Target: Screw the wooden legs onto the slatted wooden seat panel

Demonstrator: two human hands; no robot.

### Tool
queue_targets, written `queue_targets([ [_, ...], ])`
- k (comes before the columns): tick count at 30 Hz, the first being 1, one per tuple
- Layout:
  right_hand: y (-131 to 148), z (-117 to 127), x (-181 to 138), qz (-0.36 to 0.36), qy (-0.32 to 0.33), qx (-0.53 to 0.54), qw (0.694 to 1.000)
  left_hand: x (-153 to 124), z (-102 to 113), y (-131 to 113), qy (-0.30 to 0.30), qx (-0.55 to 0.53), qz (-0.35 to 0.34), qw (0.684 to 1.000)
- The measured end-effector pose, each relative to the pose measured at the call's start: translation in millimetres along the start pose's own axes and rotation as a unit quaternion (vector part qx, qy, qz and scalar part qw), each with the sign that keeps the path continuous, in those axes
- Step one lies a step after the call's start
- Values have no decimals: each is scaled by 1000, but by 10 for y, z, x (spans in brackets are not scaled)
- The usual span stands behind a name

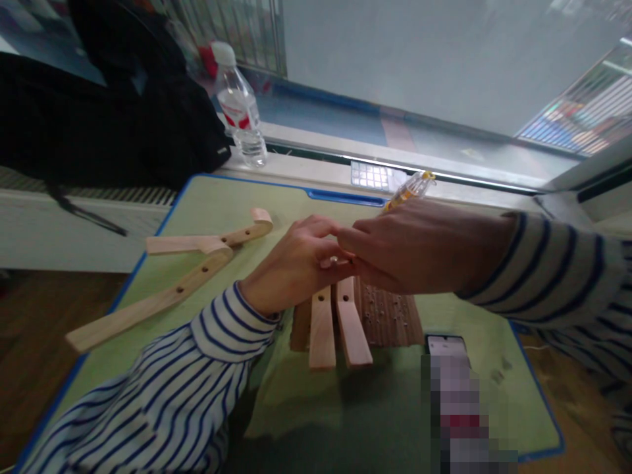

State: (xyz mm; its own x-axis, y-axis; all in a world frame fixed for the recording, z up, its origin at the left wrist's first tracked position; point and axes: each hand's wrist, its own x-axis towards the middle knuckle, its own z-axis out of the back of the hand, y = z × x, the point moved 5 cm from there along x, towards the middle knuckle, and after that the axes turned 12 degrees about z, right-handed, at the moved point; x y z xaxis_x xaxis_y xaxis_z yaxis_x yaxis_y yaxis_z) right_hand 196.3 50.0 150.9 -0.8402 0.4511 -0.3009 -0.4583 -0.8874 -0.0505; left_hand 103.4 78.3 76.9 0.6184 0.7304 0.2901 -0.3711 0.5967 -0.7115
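Observation:
My left hand [291,263] and my right hand [409,247] meet over the middle of a green table [276,408]. My left hand's fingers curl down onto the tops of two pale wooden slats [336,326] with holes, and a small metal piece [334,261] shows at its fingertips. My right hand is closed around a screwdriver with a clear yellow handle [412,187] that sticks up behind it; its tip is hidden between the hands. A brown wooden board [392,319] with small screws on it lies under my right hand.
Two joined wooden arms with holes [182,270] lie at the table's left. A phone [447,349] lies at the front right. On the windowsill behind stand a water bottle [241,108] and a black bag [113,112].

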Motion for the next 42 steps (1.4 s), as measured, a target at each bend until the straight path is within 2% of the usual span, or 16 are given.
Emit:
queue_targets([
  [5, -8, -123, 28, -11, 6, 10, 1000, -2, -17, 4, 22, 8, 3, 1000],
  [11, -7, -99, 66, -50, 12, 5, 999, -6, -32, 72, 28, 5, -7, 1000],
  [21, 2, -96, 59, -126, -42, 41, 990, -17, 2, 47, 40, 17, -13, 999],
  [26, -20, -108, 95, -143, -49, 54, 987, -11, -12, 43, 4, 8, -17, 1000],
  [29, -40, -72, 88, -144, -43, 53, 987, -4, -28, 56, -8, 3, -21, 1000],
  [34, -60, -23, -35, -116, -54, 50, 990, 4, -25, 67, 24, -1, -12, 1000],
  [38, -44, -115, -58, -74, -88, 67, 991, -5, -10, 81, 20, -9, -9, 1000],
  [42, -38, -204, -3, -84, -114, 58, 988, -17, -14, 104, 13, -7, -4, 1000],
])
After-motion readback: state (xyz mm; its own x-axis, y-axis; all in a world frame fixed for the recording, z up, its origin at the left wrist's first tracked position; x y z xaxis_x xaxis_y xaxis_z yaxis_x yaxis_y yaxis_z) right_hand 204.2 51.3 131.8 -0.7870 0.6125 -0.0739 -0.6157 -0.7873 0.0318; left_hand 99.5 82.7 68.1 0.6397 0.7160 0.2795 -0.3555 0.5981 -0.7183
